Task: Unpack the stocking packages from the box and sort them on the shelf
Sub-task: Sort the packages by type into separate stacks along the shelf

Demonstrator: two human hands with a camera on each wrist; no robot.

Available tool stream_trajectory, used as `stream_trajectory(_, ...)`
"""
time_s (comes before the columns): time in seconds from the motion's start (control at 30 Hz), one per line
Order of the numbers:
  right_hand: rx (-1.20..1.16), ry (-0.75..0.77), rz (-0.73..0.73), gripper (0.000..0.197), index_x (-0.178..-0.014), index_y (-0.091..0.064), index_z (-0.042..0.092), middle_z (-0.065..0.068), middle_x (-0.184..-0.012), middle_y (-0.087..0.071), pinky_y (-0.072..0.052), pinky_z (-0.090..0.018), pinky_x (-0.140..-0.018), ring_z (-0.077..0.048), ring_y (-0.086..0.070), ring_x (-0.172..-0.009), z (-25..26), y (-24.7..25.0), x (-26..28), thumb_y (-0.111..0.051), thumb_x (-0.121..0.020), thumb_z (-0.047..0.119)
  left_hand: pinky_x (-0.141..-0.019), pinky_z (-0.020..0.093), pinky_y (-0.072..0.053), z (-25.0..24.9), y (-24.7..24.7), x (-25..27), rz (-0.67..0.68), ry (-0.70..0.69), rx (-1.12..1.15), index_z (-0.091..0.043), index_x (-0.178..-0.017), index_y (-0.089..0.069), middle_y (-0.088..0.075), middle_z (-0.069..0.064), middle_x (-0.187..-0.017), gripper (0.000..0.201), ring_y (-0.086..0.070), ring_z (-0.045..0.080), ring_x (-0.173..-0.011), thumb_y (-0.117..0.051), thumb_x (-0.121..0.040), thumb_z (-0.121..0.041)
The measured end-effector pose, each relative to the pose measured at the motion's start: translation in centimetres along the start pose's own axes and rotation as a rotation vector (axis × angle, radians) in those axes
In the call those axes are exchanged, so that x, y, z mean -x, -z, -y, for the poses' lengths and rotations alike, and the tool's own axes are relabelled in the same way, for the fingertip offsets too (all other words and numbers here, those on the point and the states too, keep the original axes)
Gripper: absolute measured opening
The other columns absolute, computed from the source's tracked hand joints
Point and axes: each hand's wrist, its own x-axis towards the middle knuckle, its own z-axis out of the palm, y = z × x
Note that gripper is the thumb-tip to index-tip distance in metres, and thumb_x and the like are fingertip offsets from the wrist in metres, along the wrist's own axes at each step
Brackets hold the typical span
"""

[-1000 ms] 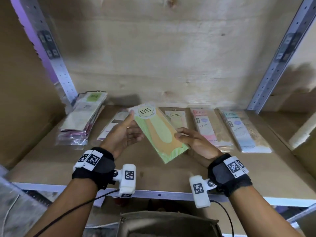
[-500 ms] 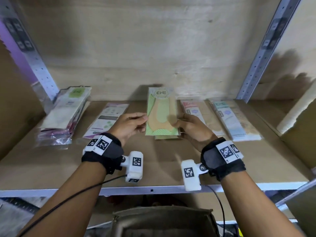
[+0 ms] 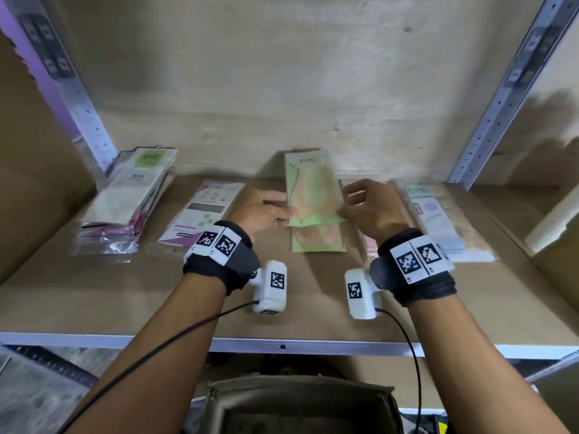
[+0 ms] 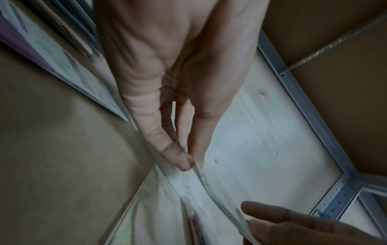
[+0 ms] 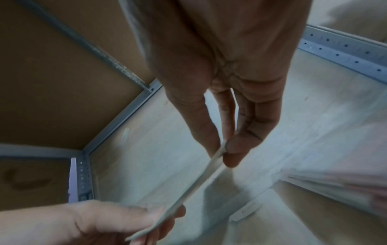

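Observation:
A green stocking package point(image 3: 310, 189) with a tan stocking and an ENE label is held between both hands above the shelf point(image 3: 125, 296). My left hand point(image 3: 266, 211) pinches its lower left edge point(image 4: 196, 172). At the lower right edge point(image 5: 217, 155), my right hand point(image 3: 366, 208) pinches it between thumb and fingers. It hovers over another green package point(image 3: 318, 241) lying flat on the shelf. The package's far end tips up toward the back wall.
A stack of packages point(image 3: 125, 205) leans at the left upright. A purple-and-white package point(image 3: 203, 214), a pink one point(image 3: 368, 245) and a blue one point(image 3: 445, 223) lie in a row. An open box point(image 3: 300, 408) stands below the shelf edge.
The green package swung from a diagonal to straight and moved back over the green package on the shelf. Both hands kept their hold and reached further in.

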Motion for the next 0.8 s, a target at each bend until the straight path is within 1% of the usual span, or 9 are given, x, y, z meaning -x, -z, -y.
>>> stream_trajectory(0.07,0.104,-0.025,0.049,0.044,-0.117,-0.061,0.012,-0.004,-0.104,-0.068,-0.056,-0.037,-0.089,-0.023,-0.067,-0.096,-0.2,-0.4,0.2,-0.079,-0.077,0.014,-0.071,0.021,-0.060,0.6,-0.3,-0.2,-0.027,0.048,-0.077,0.008,-0.121,-0.063,-0.068,0.022,-0.106,0.040,-0.067,0.022,-0.083,-0.072,-0.082,0.008)
stream_trajectory(0.17,0.246,-0.046,0.130,0.049,-0.125,-0.056,0.012,-0.006,-0.119,-0.063,-0.053,-0.035,-0.092,-0.023,-0.063,-0.105,-0.5,-0.8,0.6,-0.075,-0.082,0.027,-0.081,0.030,-0.060,1.2,-0.7,-0.5,-0.046,0.109,-0.155,0.009,-0.119,-0.063,-0.069,0.026,-0.110,0.041,-0.070,0.028,-0.092,-0.074,-0.080,0.011)
stream_trajectory(0.2,0.268,-0.046,0.144,0.049,-0.126,-0.055,0.012,-0.007,-0.122,-0.062,-0.051,-0.031,-0.090,-0.021,-0.061,-0.106,-0.5,-0.9,0.8,-0.074,-0.084,0.029,-0.084,0.032,-0.059,1.3,-0.7,-0.6,-0.046,0.130,-0.166,0.010,-0.119,-0.063,-0.069,0.027,-0.110,0.042,-0.071,0.030,-0.094,-0.074,-0.079,0.012)
stream_trajectory(0.27,0.291,-0.050,0.160,0.049,-0.128,-0.054,0.012,-0.006,-0.124,-0.060,-0.043,-0.025,-0.084,-0.020,-0.057,-0.109,-0.6,-1.0,1.1,-0.071,-0.086,0.031,-0.085,0.035,-0.058,1.4,-0.8,-0.8,-0.024,0.181,-0.157,0.012,-0.118,-0.062,-0.067,0.032,-0.113,0.042,-0.071,0.037,-0.095,-0.073,-0.077,0.017)
stream_trajectory(0.33,0.303,-0.060,0.171,0.050,-0.129,-0.052,0.012,-0.006,-0.127,-0.059,-0.039,-0.024,-0.083,-0.021,-0.055,-0.115,-0.6,-1.1,1.3,-0.069,-0.087,0.032,-0.088,0.041,-0.057,1.6,-1.0,-0.9,-0.003,0.219,-0.128,0.014,-0.119,-0.060,-0.063,0.037,-0.116,0.043,-0.069,0.041,-0.093,-0.070,-0.078,0.021)
stream_trajectory(0.4,0.316,-0.075,0.180,0.052,-0.132,-0.050,0.012,-0.006,-0.131,-0.056,-0.038,-0.023,-0.084,-0.022,-0.054,-0.119,-0.6,-1.1,1.5,-0.068,-0.088,0.033,-0.094,0.044,-0.056,1.8,-1.2,-1.0,-0.023,0.242,-0.153,0.011,-0.119,-0.060,-0.064,0.034,-0.118,0.046,-0.069,0.040,-0.099,-0.073,-0.076,0.019)
stream_trajectory(0.5,0.330,-0.094,0.193,0.053,-0.133,-0.049,0.012,-0.007,-0.133,-0.054,-0.037,-0.024,-0.085,-0.023,-0.053,-0.121,-0.6,-1.1,1.6,-0.066,-0.089,0.034,-0.095,0.044,-0.055,1.9,-1.5,-1.1,-0.029,0.256,-0.150,0.009,-0.119,-0.061,-0.064,0.031,-0.120,0.046,-0.068,0.038,-0.106,-0.074,-0.075,0.016)
stream_trajectory(0.67,0.326,-0.103,0.200,0.051,-0.133,-0.050,0.013,-0.007,-0.133,-0.054,-0.038,-0.024,-0.085,-0.023,-0.053,-0.119,-0.5,-1.1,1.7,-0.065,-0.090,0.034,-0.093,0.044,-0.057,2.0,-1.5,-1.0,-0.032,0.236,-0.188,0.008,-0.119,-0.063,-0.066,0.027,-0.117,0.046,-0.069,0.035,-0.105,-0.078,-0.075,0.010)
stream_trajectory(0.8,0.333,-0.102,0.203,0.049,-0.132,-0.051,0.014,-0.007,-0.131,-0.054,-0.038,-0.024,-0.082,-0.021,-0.054,-0.115,-0.3,-1.2,1.9,-0.066,-0.089,0.034,-0.094,0.044,-0.056,2.0,-1.6,-0.9,-0.021,0.232,-0.179,0.009,-0.119,-0.063,-0.066,0.028,-0.118,0.047,-0.068,0.036,-0.106,-0.078,-0.075,0.011)
